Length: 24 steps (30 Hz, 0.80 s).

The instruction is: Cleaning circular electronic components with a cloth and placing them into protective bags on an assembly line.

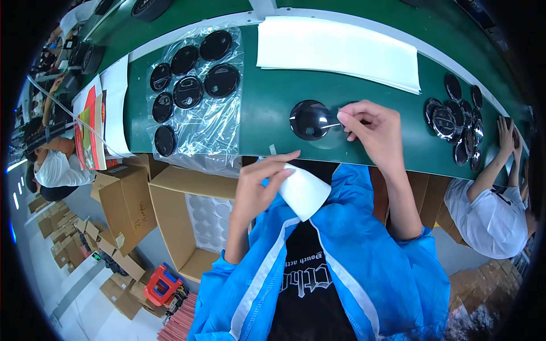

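Hands work over the near edge of a green counter (273, 108) that runs left to right across the view. The right hand (372, 131) is closed in a pinch, thumb and fingertips pressed together on a thin clear film tab (331, 125) that stretches from the fingers leftward to a glossy black round disc (309, 119). The disc lies flat on the counter, just left of the right hand, its shiny face up; being round it has no long axis of its own, but the strip of film pulled off it runs roughly level, pointing right toward the pinching fingers. The left hand (259, 187) sits lower, off the counter's edge and above the blue jacket (364, 256), with fingers partly curled around a white folded sheet (305, 191); the thumb lies along the sheet's top edge, and the sheet's long side slants down to the right.

On the counter to the left, a clear plastic bag (199, 91) lies spread out with several more black discs resting on it. A stack of white sheets (338, 48) lies at the far side. A cluster of shiny dark discs (455, 122) sits at the right end, near another person's hands (506, 133). Open cardboard boxes (170, 216) stand on the floor below the counter's left part.
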{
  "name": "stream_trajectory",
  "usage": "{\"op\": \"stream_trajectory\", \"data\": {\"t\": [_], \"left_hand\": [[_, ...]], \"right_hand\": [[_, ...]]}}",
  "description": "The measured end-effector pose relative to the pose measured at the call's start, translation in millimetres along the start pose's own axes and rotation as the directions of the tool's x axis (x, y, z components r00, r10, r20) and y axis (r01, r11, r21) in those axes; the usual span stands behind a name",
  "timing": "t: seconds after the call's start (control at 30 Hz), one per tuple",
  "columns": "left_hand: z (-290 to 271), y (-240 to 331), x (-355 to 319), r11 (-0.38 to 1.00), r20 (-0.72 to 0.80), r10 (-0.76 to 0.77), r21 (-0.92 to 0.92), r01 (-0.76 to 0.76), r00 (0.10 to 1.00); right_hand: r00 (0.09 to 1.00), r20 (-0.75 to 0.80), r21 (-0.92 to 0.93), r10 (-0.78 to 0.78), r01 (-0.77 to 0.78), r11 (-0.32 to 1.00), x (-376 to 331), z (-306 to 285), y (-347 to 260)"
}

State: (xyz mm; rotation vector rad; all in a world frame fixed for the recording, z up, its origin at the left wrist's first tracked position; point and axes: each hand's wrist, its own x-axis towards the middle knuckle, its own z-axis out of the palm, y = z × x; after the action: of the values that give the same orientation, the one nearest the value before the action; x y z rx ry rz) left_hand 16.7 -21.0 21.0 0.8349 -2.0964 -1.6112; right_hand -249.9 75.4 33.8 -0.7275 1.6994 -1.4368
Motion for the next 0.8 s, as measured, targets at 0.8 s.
{"op": "stream_trajectory", "data": {"t": [0.8], "left_hand": [[19,-15,-17,0.992,-0.090,-0.059,0.106,0.069,0.994]], "right_hand": [[0.914,0.406,-0.291,0.003,0.126,0.948,69,-3,2]]}}
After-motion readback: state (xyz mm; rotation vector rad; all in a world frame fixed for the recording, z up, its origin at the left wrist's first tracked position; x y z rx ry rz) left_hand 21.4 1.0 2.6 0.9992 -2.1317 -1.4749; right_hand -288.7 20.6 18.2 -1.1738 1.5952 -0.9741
